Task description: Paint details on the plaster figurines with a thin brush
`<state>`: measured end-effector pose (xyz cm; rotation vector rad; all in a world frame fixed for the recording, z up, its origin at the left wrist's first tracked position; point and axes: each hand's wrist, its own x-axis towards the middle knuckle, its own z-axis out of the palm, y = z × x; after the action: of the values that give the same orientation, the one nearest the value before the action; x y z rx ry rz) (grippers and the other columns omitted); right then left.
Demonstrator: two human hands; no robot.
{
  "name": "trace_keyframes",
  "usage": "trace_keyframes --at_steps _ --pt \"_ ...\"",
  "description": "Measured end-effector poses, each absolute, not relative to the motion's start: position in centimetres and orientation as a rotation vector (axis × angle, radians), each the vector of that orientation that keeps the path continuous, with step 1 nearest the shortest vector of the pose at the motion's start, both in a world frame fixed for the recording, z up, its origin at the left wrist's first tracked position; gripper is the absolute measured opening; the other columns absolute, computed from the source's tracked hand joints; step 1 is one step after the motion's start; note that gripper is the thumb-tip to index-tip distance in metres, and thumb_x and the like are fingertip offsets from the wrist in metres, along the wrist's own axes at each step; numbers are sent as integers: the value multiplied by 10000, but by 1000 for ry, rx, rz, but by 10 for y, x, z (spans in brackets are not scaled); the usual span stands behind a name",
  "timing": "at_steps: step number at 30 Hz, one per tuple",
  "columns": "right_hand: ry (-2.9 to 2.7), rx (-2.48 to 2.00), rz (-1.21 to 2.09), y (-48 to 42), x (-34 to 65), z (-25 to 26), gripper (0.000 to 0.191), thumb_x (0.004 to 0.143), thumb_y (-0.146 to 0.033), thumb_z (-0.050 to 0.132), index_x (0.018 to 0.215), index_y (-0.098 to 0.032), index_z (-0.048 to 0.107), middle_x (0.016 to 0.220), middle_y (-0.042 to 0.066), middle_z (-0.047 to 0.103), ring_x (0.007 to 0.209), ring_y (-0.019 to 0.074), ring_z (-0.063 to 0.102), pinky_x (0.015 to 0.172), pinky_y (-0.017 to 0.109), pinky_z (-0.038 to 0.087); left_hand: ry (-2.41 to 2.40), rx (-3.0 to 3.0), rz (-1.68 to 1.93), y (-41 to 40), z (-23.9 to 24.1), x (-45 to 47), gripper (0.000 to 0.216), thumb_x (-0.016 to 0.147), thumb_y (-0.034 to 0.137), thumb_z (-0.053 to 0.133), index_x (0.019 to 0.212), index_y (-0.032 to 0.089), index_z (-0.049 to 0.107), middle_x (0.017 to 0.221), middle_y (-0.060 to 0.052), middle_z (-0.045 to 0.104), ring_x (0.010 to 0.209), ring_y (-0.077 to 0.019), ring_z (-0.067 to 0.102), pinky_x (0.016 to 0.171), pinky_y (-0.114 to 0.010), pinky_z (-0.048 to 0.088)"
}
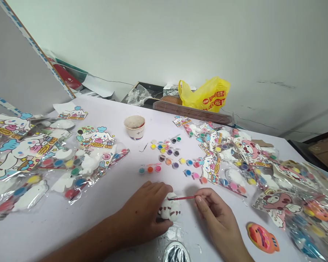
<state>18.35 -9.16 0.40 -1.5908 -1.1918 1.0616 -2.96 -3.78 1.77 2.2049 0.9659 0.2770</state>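
Note:
My left hand [146, 207] grips a small white figurine [174, 208] from its left side, with thumb below and fingers above. Dark brown marks run across the figurine's front. In my right hand [217, 214] is a thin red paintbrush [184, 198], pinched between thumb and fingers. Its dark tip points left and meets the upper part of the figurine, or lies just over it. Below the figurine sits a clear plastic piece with a dark oval [176, 251], cut off by the lower edge. Several small paint pots [150, 169] lie beyond my hands.
A paper cup [135, 127] with reddish stains inside stands further back. Bagged painting kits [90, 156] cover the left side, and more bags [287, 203] crowd the right. An orange painted piece [262, 237] lies near my right wrist. A yellow plastic bag [207, 96] rests by the wall.

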Motion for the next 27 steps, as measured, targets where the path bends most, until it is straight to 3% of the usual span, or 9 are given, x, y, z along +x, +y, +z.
trace_keyframes --at_steps 27 --pt "-1188 -1567 1071 -92 183 1 285 900 -492 572 872 -212 618 694 3 585 606 144 498 556 226 402 969 2204 277 -38 20 -29 459 726 211 701 1123 238 474 1119 -29 577 1002 -252 507 893 -385 374"
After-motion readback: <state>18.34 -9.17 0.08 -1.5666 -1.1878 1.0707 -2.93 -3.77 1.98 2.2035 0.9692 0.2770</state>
